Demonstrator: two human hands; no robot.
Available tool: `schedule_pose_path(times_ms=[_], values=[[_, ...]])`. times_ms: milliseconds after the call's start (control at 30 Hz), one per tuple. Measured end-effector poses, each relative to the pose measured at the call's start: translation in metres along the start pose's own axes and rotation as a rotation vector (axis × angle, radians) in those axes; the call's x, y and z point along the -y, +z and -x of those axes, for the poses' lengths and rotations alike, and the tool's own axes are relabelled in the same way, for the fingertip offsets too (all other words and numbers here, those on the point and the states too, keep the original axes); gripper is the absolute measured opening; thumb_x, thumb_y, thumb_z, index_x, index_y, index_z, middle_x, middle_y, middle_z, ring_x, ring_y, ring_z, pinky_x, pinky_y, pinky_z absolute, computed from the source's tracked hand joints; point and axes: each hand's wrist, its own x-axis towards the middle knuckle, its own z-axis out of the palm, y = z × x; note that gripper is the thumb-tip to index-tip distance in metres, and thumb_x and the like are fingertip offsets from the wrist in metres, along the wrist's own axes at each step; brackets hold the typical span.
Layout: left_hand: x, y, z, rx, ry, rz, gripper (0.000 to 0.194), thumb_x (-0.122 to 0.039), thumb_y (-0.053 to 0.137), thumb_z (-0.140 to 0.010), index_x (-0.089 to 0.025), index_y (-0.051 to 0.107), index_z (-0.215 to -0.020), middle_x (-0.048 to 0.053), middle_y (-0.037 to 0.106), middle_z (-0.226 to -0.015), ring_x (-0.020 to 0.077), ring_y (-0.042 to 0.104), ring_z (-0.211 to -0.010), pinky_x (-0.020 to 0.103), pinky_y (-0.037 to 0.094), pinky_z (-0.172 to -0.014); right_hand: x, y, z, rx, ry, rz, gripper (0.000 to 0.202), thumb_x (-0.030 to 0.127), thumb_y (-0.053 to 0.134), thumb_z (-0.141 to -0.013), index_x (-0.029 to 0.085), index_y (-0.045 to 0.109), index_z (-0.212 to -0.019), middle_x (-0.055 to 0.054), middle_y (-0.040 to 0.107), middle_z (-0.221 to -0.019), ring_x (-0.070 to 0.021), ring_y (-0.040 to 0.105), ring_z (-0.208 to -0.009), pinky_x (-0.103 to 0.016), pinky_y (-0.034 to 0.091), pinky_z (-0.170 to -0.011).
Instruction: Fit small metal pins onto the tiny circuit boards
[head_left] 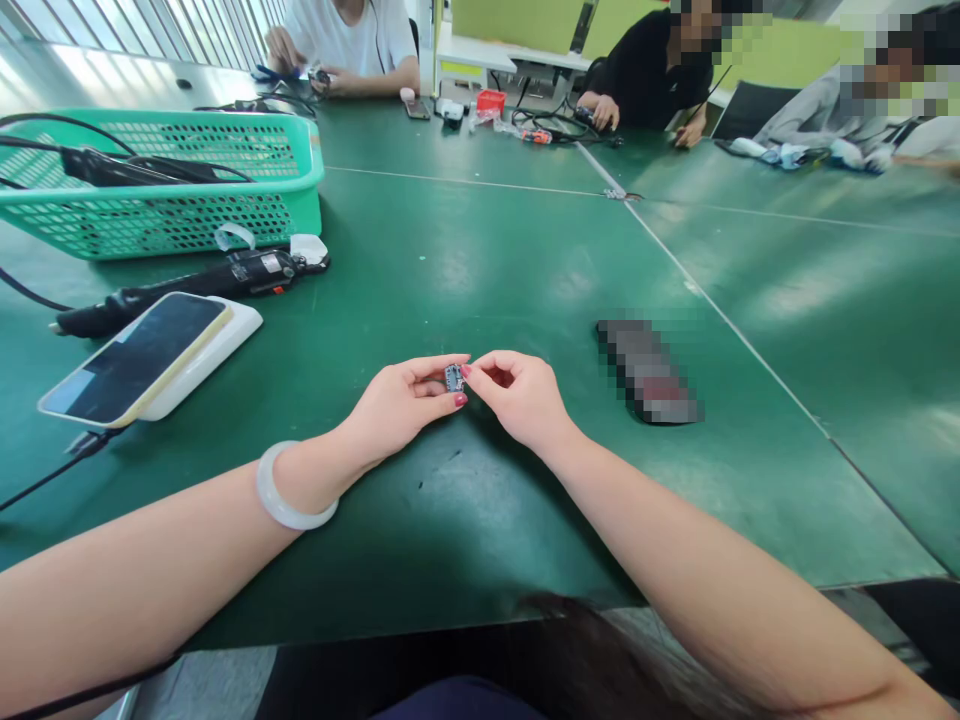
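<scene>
The small part (pixel 454 378) is a stubby, squarish block, bluish-grey on the face, with dark and pale flecks around its edges too fine for me to read. It's held just above the table (pixel 465 560), in front of the seated person, gripped between the thumb and fingers of the left hand (pixel 390 405). The right hand (pixel 525 395) has its thumb and forefinger drawn together at the block's right edge; whether they grip it, I can't tell. The tabletop is deep green, glossy with window light and crossed by pale seams. Over to the left stand a green perforated basket (pixel 300 187) of black gear, a black handheld tool (pixel 255 272) and a phone (pixel 139 355) propped on a white slab (pixel 236 330). Across the table sit a person in a white top (pixel 334 40) and another in black (pixel 637 70), before yellow-green partitions (pixel 517 28).
</scene>
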Motion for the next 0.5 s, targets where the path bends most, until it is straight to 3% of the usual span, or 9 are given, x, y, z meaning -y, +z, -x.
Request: schedule_pose_path(times_ms=[200, 500], values=[[-0.0004, 0.0, 0.0011, -0.014, 0.032, -0.017, 0.046, -0.028, 0.074, -0.073, -0.02, 0.066, -0.117, 0.004, 0.075, -0.103, 0.0185, 0.068, -0.1, 0.035, 0.048, -0.1, 0.0031, 0.0011, 0.0033, -0.038, -0.095, 0.106, 0.021, 0.034, 0.061, -0.08, 0.019, 0.065, -0.066, 0.002, 0.064, -0.062, -0.01, 0.052, -0.057, -0.024, 0.041, -0.057], [-0.0016, 0.0004, 0.003, -0.024, 0.04, -0.014, 0.048, -0.026, 0.073, -0.073, -0.021, 0.065, -0.12, 0.003, 0.074, -0.106, 0.018, 0.067, -0.101, 0.036, 0.046, -0.103, 0.0018, 0.0006, 0.0021, -0.006, -0.106, 0.024, 0.015, 0.034, 0.064, -0.081, 0.021, 0.07, -0.077, 0.001, 0.069, -0.072, -0.0125, 0.06, -0.065, -0.026, 0.046, -0.065]])
